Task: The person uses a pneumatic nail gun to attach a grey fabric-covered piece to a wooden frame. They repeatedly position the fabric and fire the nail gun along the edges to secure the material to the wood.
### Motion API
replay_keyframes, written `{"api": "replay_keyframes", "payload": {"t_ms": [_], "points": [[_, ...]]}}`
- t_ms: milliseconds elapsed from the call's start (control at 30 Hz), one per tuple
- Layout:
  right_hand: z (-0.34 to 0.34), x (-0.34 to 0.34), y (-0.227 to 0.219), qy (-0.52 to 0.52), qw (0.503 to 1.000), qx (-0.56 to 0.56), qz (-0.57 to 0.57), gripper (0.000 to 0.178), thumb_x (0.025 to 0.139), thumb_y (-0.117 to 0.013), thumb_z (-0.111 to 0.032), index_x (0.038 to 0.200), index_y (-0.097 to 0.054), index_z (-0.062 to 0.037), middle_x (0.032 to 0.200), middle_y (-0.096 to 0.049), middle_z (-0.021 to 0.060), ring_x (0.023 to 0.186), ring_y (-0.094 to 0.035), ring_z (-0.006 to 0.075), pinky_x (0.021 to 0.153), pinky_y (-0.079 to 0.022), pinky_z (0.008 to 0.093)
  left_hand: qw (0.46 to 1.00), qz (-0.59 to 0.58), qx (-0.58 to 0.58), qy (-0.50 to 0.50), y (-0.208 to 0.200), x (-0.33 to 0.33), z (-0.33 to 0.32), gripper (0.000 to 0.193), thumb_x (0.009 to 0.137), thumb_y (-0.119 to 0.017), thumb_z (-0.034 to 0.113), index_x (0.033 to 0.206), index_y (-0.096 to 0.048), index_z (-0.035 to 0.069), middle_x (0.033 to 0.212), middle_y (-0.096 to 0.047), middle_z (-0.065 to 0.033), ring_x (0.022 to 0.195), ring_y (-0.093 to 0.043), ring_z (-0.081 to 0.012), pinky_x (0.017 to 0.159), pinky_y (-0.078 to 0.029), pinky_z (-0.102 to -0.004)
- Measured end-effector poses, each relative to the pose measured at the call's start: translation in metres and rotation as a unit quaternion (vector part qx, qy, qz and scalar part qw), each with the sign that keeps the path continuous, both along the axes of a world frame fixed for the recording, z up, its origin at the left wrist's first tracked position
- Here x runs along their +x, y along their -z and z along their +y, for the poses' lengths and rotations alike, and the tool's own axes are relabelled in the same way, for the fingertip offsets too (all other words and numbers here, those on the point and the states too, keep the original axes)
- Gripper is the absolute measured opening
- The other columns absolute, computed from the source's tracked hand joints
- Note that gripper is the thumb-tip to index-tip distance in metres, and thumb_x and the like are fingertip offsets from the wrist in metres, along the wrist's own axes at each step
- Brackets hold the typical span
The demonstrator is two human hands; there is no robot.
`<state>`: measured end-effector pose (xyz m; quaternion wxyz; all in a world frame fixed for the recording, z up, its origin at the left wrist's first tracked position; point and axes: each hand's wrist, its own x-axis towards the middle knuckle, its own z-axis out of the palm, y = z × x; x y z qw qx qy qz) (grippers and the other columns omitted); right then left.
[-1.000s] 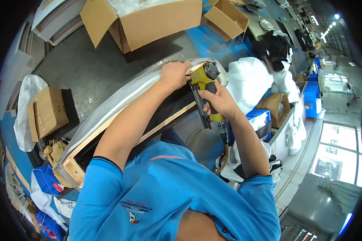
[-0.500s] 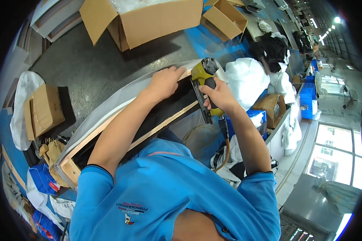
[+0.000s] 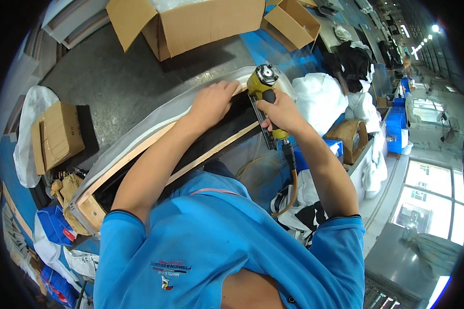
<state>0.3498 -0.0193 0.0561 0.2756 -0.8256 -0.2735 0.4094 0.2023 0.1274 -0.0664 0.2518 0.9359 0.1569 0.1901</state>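
Note:
My right hand (image 3: 283, 110) is wrapped round the grip of a yellow-green pneumatic staple gun (image 3: 254, 82). An orange air hose (image 3: 295, 189) hangs from its lower end. The gun's long black magazine lies across the right end of a padded wooden frame (image 3: 211, 153), lined inside with black cloth (image 3: 198, 138). Grey fabric (image 3: 134, 133) wraps the frame's far, curved side. My left hand (image 3: 211, 105) reaches over the frame, fingers curled on the far rail and its fabric edge, close to the gun. The gun's nose tip is hidden from me.
A large open carton (image 3: 211, 26) stands beyond the frame, with a smaller open box (image 3: 291, 28) to its right. Another carton (image 3: 59, 135) sits at left. White stuffed bags (image 3: 319, 103) and a blue crate (image 3: 335, 148) lie right of the gun.
The staple gun has risen slightly and tilted, so more of its round top cap shows. The frame's right end and my left hand have shifted a little farther away.

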Motion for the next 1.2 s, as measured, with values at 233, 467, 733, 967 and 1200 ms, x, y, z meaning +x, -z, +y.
{"api": "replay_keyframes", "payload": {"t_ms": [233, 467, 733, 967, 1200], "points": [[-0.003, -0.015, -0.007, -0.001, 0.997, -0.009, 0.083, 0.042, 0.096, -0.071, -0.020, 0.125, -0.058, 0.0061, 0.085, -0.065, 0.0082, 0.059, -0.069, 0.0172, 0.048, -0.055, 0.0289, 0.988, 0.110, 0.066, -0.089, 0.000, -0.083, -0.009, 0.039, 0.092, -0.078, 0.034, 0.113, -0.058, 0.009, 0.090, -0.071, -0.0134, 0.084, -0.074, -0.0331, 0.071, -0.059, -0.0460], [0.005, -0.030, -0.004, -0.028, 0.998, -0.024, 0.046, 0.040, 0.096, -0.070, -0.019, 0.124, -0.058, 0.0072, 0.088, -0.067, 0.0104, 0.059, -0.069, 0.0171, 0.047, -0.054, 0.0284, 0.990, 0.090, 0.077, -0.078, 0.004, -0.082, -0.007, 0.035, 0.092, -0.078, 0.034, 0.102, -0.058, 0.007, 0.086, -0.072, -0.0126, 0.079, -0.075, -0.0320, 0.067, -0.060, -0.0437], [0.004, -0.068, 0.000, -0.048, 0.995, -0.003, 0.087, 0.038, 0.097, -0.067, -0.017, 0.125, -0.058, 0.0061, 0.090, -0.069, 0.0104, 0.061, -0.070, 0.0169, 0.050, -0.054, 0.0280, 0.978, 0.116, 0.105, -0.140, -0.012, -0.156, -0.004, 0.037, 0.091, -0.077, 0.027, 0.117, -0.059, 0.007, 0.101, -0.071, -0.0152, 0.095, -0.072, -0.0348, 0.080, -0.059, -0.0471], [0.015, -0.107, -0.010, -0.096, 0.992, -0.030, 0.071, 0.043, 0.097, -0.068, -0.017, 0.132, -0.056, 0.0072, 0.092, -0.070, 0.0117, 0.060, -0.070, 0.0169, 0.051, -0.055, 0.0284, 0.986, 0.095, 0.045, -0.128, -0.004, -0.190, -0.006, 0.042, 0.093, -0.075, 0.026, 0.127, -0.058, 0.008, 0.103, -0.071, -0.0134, 0.091, -0.072, -0.0359, 0.078, -0.058, -0.0470], [0.018, -0.128, -0.015, -0.111, 0.992, -0.028, 0.060, 0.048, 0.097, -0.070, -0.020, 0.133, -0.055, 0.0081, 0.087, -0.071, 0.0109, 0.059, -0.069, 0.0156, 0.051, -0.055, 0.0282, 0.988, 0.084, -0.014, -0.127, -0.013, -0.191, -0.004, 0.044, 0.092, -0.076, 0.022, 0.130, -0.058, 0.006, 0.110, -0.072, -0.0157, 0.096, -0.072, -0.0368, 0.080, -0.057, -0.0468]]}}
